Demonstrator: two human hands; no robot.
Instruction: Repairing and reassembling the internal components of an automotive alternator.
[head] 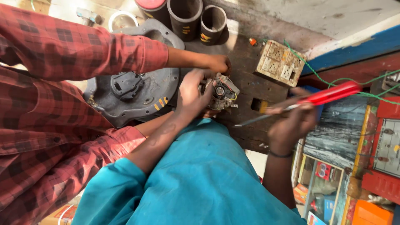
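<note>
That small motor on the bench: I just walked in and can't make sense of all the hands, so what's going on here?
The person in the teal shirt grips the small motor with the left hand, and the right hand holds a red-handled screwdriver off to the side. A co-worker's hand, in a red plaid sleeve, touches the motor from above. A grey round housing lies beside it.

A worn, dark wooden workbench (pixel 246 89) fills the centre, lit brightly from the twelve o'clock side. At twelve o'clock, three black cylinders (pixel 185 16) are stood on end against a pale, stained surface (pixel 316 16). A cream socket board (pixel 280 63) is laid at one o'clock, with a green wire (pixel 333 79) run from it toward three o'clock. A blue-painted edge (pixel 354 48) is seen at two o'clock. Shelves of small boxes (pixel 329 187) are seen at four o'clock.
</note>
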